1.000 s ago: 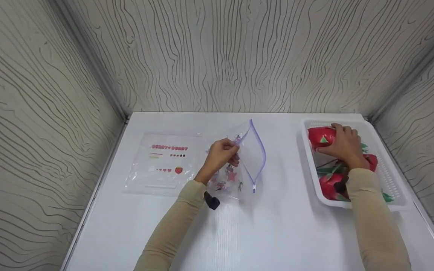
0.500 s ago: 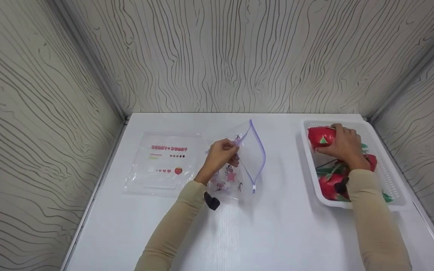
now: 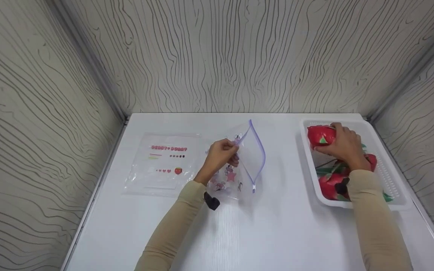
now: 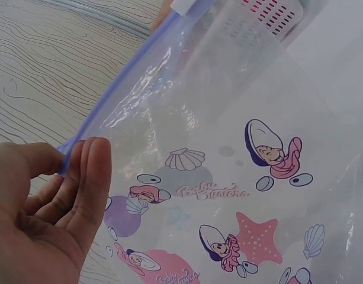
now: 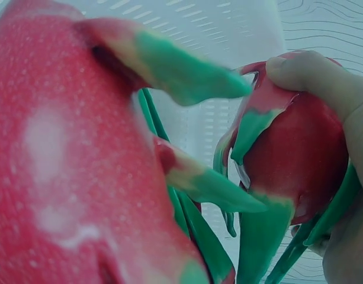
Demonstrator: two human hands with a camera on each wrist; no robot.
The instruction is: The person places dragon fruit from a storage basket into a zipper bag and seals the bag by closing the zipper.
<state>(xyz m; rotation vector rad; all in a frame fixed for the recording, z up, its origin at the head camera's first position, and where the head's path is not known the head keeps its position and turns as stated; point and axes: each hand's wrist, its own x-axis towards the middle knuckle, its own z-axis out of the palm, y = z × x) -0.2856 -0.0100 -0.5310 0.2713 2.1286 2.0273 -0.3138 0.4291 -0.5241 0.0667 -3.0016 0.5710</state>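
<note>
My left hand [image 3: 220, 155] pinches the purple zip edge of a clear zip bag [image 4: 187, 177] printed with shells and a pink starfish. The bag's mouth gapes toward the right, and a white slider sits at the near end of the zip. Over at the right, my right hand [image 3: 347, 146] grips a red dragon fruit [image 3: 320, 135] with green scale tips, inside a white plastic basket [image 3: 310, 165]. In the right wrist view, thumb and fingers wrap around this dragon fruit [image 5: 299, 154]. Another dragon fruit [image 5: 80, 148] looms close to that camera.
More dragon fruit [image 3: 330, 186] lie in the basket, partly under my right forearm. A second clear zip bag [image 3: 164, 162] with red lettering and a strawberry lies flat left of the first. Wood-patterned panels [image 3: 217, 56] enclose the white table [image 3: 269, 233] at the back and sides.
Almost nothing differs. The dragon fruit in my right hand has shifted very slightly; my left hand and the bag hold still.
</note>
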